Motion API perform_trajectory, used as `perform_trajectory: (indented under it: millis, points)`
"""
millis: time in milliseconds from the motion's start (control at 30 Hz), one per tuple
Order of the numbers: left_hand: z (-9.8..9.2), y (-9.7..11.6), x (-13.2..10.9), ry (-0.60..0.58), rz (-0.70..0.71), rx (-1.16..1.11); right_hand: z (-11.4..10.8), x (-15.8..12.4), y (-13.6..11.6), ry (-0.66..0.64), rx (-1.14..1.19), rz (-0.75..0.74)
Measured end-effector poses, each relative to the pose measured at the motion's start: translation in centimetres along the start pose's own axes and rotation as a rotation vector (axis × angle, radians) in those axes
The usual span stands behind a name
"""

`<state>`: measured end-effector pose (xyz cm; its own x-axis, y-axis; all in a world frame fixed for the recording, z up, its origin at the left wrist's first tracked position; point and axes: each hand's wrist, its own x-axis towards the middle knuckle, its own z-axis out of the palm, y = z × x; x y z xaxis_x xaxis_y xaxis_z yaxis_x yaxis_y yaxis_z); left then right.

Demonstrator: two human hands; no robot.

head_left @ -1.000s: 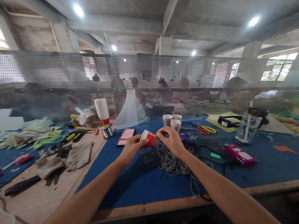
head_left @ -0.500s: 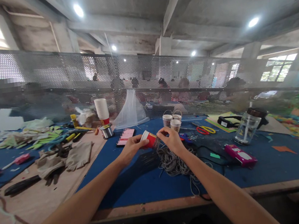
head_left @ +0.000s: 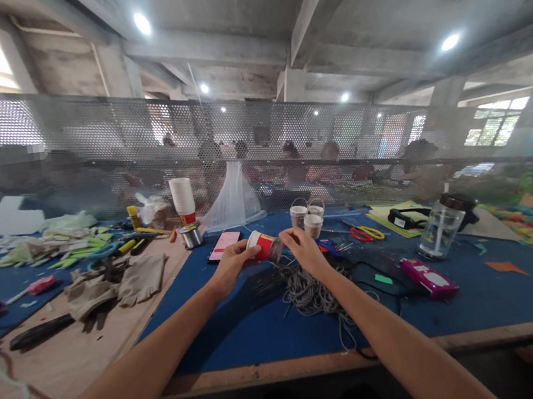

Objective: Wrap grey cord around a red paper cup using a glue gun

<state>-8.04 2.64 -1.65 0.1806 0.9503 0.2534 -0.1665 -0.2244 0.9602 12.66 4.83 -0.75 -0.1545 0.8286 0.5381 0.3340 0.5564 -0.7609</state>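
Note:
Tilted on its side, a red paper cup with a white rim is held by my left hand. Its base end, wrapped in something grey, points toward my right hand. The fingers of my right hand are pinched together beside that end; what they hold is too small to make out. Under my right hand lies a tangled heap of grey cord. Behind it stand small cups with wire handles. A phone with a pink screen lies left of the held cup.
Stacked paper cups and a wire spool stand at the back left, with gloves nearer. To the right are scissors, a magenta box and a glass bottle. A perforated screen runs behind.
The red cup has turned slightly, so more of its side shows. My left hand has shifted a little and uncovers more of the phone. My right hand has barely moved.

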Motion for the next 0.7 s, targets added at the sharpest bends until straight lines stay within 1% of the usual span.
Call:
perform_trajectory:
  millis: [167,333,467,700]
  points:
    - [0.05,0.11,0.0,0.047,-0.004,-0.03,0.3,-0.21,0.05,-0.118,0.023,0.065]
    - [0.09,0.25,-0.02,0.035,-0.014,-0.033,0.22,-0.38,-0.13,-0.133,0.034,0.085]
    - [0.08,0.32,-0.05,0.008,-0.02,-0.065,0.26,-0.47,-0.33,-0.104,0.021,0.024]
    - [-0.06,0.07,-0.07,0.014,-0.032,-0.041,0.52,-0.6,0.16,-0.069,-0.044,-0.107]
